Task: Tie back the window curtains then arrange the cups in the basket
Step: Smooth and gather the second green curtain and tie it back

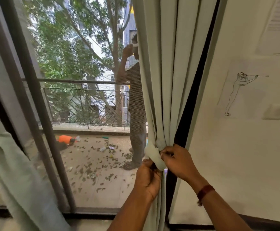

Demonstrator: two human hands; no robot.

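**Knotting the right-hand curtain at the wall edge of the window**

I had both hands on the right curtain (161, 80), which hung gathered into folds at the right edge of the window (85, 97), just beside the white wall (236, 147). Low on the bunch sat a fat fabric knot (154, 157). My left hand (148, 177) had its grip closed around the gathered cloth just beneath the knot, and my right hand (177, 160) pinched the knot's right side with its fingertips (163, 155), grip clenched on fabric.

I judged the cloth soft, light and pliant, likely to slacken if let go early, so the best hold seemed to be right at the knot, with the tail below kept taut. Nothing there looked fragile.

Room was tight to the right, where the dark window frame (186, 122) and wall pressed close against the bunch; to the left the glass left open space for my elbows. The left curtain (19, 172) hung well apart at the window's left edge, looking gathered partway down. No cups or basket were in view.
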